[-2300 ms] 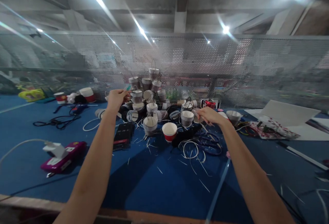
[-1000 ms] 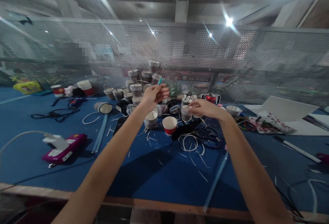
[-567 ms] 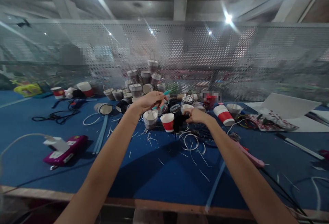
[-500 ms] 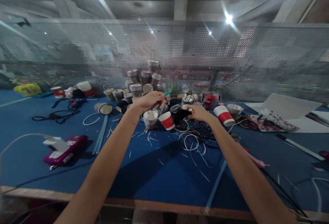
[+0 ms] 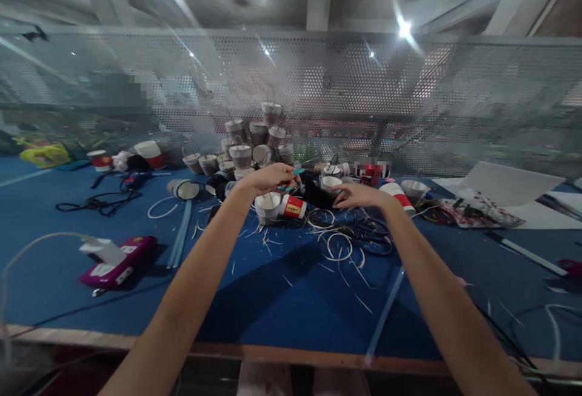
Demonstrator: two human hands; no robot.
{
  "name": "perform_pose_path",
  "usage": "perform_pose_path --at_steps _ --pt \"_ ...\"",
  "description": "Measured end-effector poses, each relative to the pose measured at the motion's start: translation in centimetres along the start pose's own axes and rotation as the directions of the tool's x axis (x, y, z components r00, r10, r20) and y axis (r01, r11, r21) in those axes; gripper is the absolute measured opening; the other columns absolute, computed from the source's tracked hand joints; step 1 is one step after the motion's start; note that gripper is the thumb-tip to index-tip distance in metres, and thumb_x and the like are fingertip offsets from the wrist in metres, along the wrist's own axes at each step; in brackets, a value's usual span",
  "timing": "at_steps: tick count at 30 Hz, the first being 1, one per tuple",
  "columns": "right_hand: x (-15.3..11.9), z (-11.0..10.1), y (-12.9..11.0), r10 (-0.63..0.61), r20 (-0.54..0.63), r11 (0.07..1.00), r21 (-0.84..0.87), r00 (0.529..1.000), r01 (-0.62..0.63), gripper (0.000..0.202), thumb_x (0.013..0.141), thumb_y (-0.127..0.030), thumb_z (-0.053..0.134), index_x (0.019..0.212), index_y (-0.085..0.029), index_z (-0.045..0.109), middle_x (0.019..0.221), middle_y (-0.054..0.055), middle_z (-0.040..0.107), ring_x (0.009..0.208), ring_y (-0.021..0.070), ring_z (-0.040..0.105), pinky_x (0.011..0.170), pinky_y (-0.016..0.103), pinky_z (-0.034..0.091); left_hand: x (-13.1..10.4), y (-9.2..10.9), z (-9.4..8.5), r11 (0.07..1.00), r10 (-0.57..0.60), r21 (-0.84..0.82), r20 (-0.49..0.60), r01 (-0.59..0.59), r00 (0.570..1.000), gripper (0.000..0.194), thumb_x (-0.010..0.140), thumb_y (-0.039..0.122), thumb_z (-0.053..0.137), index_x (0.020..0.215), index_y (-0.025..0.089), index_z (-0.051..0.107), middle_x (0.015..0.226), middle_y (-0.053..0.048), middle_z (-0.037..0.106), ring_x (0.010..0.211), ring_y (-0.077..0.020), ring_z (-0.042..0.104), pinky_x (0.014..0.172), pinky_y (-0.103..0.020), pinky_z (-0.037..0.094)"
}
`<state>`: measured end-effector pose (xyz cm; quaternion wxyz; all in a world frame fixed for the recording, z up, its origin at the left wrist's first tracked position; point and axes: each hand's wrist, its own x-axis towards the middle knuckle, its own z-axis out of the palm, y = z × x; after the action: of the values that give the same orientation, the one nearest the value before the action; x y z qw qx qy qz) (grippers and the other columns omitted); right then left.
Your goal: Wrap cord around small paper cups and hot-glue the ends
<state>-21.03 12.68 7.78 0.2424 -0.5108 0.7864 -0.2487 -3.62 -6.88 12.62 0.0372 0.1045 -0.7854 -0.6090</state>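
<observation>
My left hand (image 5: 271,179) is closed, fingers bent, with teal pieces (image 5: 297,171) showing at its fingertips. Whether these are nails or part of a tool I cannot tell. Between my hands hangs a black fuzzy piece (image 5: 314,193), its left end by my left fingertips. My right hand (image 5: 357,196) pinches near its right end, beside a white cup (image 5: 331,182). Below my left hand stands a grey-white cup (image 5: 267,208). Touching it, a red and white paper cup (image 5: 293,206) lies tilted. Coils of white cord (image 5: 339,247) and dark cables lie below my right hand.
Grey cups with wire handles (image 5: 240,154) are stacked at the back before a perforated metal screen (image 5: 318,80). A purple power strip (image 5: 119,262) with a white plug lies left. Another red and white cup (image 5: 398,194) and papers (image 5: 513,193) are at right.
My right hand has shifted slightly right and its fingers have loosened a little. The black fuzzy piece now spans more of the gap between my hands. The red and white cup has turned.
</observation>
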Motion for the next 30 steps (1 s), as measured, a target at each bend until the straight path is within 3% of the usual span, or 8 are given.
perform_pose_path --at_steps 3,6,11,14,17,24,27,30 --pt "-3.3 -1.4 -0.4 0.138 -0.116 0.911 -0.375 0.984 -0.172 0.048 0.049 -0.018 0.070 0.095 -0.015 0.056 0.083 0.006 0.062 0.071 0.0190 0.058 0.058 0.027 0.043 -0.3 0.2 -0.5 1.000 -0.017 0.008 0.074 0.017 0.997 0.015 0.074 0.028 0.059 0.065 0.017 0.063 0.058 -0.005 0.063 0.042 -0.0073 0.051 0.043 -0.018 0.041" --pt "-5.5 0.5 0.3 0.292 0.001 0.801 -0.546 0.956 -0.244 0.043 0.049 -0.018 0.069 0.090 -0.014 0.056 0.087 0.009 0.062 0.075 0.0212 0.058 0.058 0.027 0.042 -0.6 0.3 -0.6 1.000 -0.018 0.009 0.080 0.017 0.997 0.014 0.074 0.029 0.058 0.070 0.017 0.064 0.068 -0.007 0.067 0.051 -0.0108 0.059 0.049 -0.021 0.046" --pt "-5.9 4.2 2.3 0.165 -0.103 0.724 -0.663 0.981 -0.191 0.036 0.055 -0.027 0.065 0.087 -0.013 0.055 0.091 0.014 0.060 0.086 0.0271 0.056 0.067 0.032 0.039 -0.7 0.5 -0.3 0.999 -0.015 0.030 0.075 0.013 0.997 0.012 0.072 0.027 0.060 0.071 0.016 0.064 0.073 -0.009 0.069 0.057 -0.0141 0.063 0.054 -0.024 0.049" --pt "-5.8 3.6 2.2 0.093 -0.115 0.749 -0.647 0.989 -0.145 0.021 0.062 -0.029 0.057 0.078 -0.015 0.054 0.078 0.010 0.061 0.075 0.0235 0.057 0.063 0.030 0.036 -0.8 0.5 -0.3 1.000 -0.014 0.021 0.073 0.012 0.997 0.011 0.072 0.025 0.060 0.072 0.015 0.066 0.071 -0.010 0.069 0.055 -0.0140 0.063 0.054 -0.024 0.049" --pt "-6.3 1.8 0.8 -0.013 -0.239 0.767 -0.625 0.971 -0.143 0.017 0.065 -0.027 0.052 0.077 -0.016 0.052 0.077 0.008 0.060 0.071 0.0207 0.056 0.059 0.028 0.035 -0.9 0.5 -0.7 0.999 0.012 0.051 0.047 -0.014 0.999 0.010 0.072 0.025 0.060 0.072 0.017 0.066 0.073 -0.009 0.069 0.055 -0.0127 0.063 0.053 -0.022 0.049" --pt "-7.5 0.3 -1.7 -0.122 -0.571 0.764 -0.576 0.812 -0.290 0.026 0.076 -0.025 0.040 0.098 -0.014 0.048 0.100 0.015 0.054 0.088 0.0255 0.054 0.069 0.033 0.039 -1.1 0.3 -1.8 0.997 0.050 0.062 0.017 -0.051 0.999 0.008 0.069 0.025 0.063 0.068 0.018 0.066 0.076 -0.010 0.070 0.054 -0.0121 0.062 0.053 -0.023 0.049" --pt "-6.3 1.0 -0.6 -0.160 -0.643 0.873 -0.446 0.749 -0.197 0.026 0.077 -0.026 0.041 0.100 -0.015 0.046 0.105 0.014 0.052 0.096 0.0261 0.051 0.076 0.036 0.039 -0.9 0.1 -1.9 0.997 0.050 0.056 0.002 -0.050 0.999 0.010 0.068 0.026 0.064 0.070 0.017 0.066 0.077 -0.011 0.069 0.054 -0.0133 0.062 0.052 -0.024 0.049" --pt "-4.4 2.3 0.8 -0.096 -0.700 0.994 -0.110 0.707 0.026 0.023 0.074 -0.031 0.047 0.092 -0.018 0.044 0.090 0.008 0.055 0.084 0.0206 0.053 0.072 0.034 0.042 -0.7 0.0 -1.9 0.997 0.065 0.043 -0.010 -0.064 0.998 0.011 0.069 0.027 0.064 0.071 0.016 0.066 0.079 -0.011 0.069 0.054 -0.0124 0.062 0.050 -0.022 0.048"
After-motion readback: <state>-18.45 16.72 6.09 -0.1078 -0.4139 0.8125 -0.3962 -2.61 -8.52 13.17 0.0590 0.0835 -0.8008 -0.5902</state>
